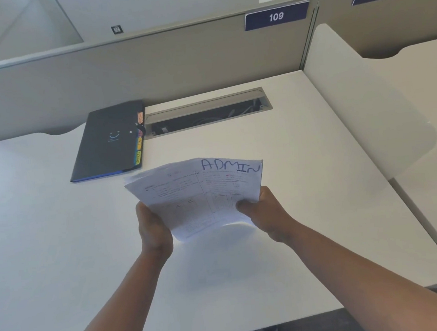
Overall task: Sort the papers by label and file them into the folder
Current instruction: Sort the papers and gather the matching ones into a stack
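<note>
In the head view, both hands hold one fanned stack of white printed papers (199, 196) in the air above the white, smooth table (304, 158). The left hand (153, 227) grips the lower left edge of the stack, its fingers hidden under the sheets. The right hand (262, 211) pinches the lower right edge, with the thumb lying on top of the front sheet. The front sheet carries the handwritten blue word "ADMIN" near its top right corner; the sheets are thin and they bend a little between the two grips.

The dark, flat plastic folder with coloured index tabs (109, 143) lies closed on the table, beyond the papers and to the left of them, so it is nearer to the left hand. Its long axis runs away from the person, a little tilted, and the tabs stand along its right edge, the side that faces the papers. The words on the tabs are too small to read surely. I judge that the next move must bring the sheets forward and leftward to this tabbed edge, and that the folder must first be opened.

Just right of the folder is a grey metal cable slot (208, 112) in the table.
</note>
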### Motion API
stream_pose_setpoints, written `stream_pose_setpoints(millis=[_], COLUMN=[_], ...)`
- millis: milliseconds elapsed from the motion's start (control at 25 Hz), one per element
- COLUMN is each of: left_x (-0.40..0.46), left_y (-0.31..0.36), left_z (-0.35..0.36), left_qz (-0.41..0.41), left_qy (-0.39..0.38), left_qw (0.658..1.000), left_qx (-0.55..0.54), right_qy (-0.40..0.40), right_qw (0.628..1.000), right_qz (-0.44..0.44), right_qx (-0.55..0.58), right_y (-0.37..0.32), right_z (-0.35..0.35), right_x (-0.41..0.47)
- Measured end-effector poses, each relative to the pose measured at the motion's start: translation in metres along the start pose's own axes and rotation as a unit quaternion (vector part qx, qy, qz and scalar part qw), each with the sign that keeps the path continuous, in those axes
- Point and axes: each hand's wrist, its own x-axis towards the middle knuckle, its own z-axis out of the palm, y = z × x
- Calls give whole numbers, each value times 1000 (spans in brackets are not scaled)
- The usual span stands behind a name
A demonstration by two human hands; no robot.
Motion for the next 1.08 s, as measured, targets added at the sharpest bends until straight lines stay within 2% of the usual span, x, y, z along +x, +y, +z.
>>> stream_pose_setpoints(millis=[120, 280, 360, 480, 560, 640, 760, 920, 1080], left_x=[-4, -11, -17, -19, -16, -16, -13, -9, -12], left_y=[0, 1, -2, -6, -4, 4, 8, 10, 8], left_z=[3, 6, 7, 2, -3, -3, -3, -7, -2], left_qz=[-25, -5, -47, -101, -85, -70, -97, -149, -188], left_qy=[-13, -17, 2, -15, -41, -65, -74, -2, 45], left_qw=[1000, 1000, 999, 994, 995, 992, 981, 986, 978], left_qx=[6, 5, -9, -26, 5, 88, 151, 67, -79], right_qy=[1, -13, -12, -22, -32, -31, -37, -22, 2], right_qw=[1000, 1000, 999, 999, 999, 999, 999, 997, 962], right_qz=[22, 24, 38, 43, 39, 41, 35, 36, 121], right_qx=[-1, 6, 8, 11, 10, 9, -10, 68, 246], right_y=[7, 10, 12, 13, 12, 8, -1, -1, 21], right_z=[1, -1, 1, -1, -4, -7, -11, -25, -15], right_x=[-4, -7, -9, -8, -6, -3, -3, -2, -13])
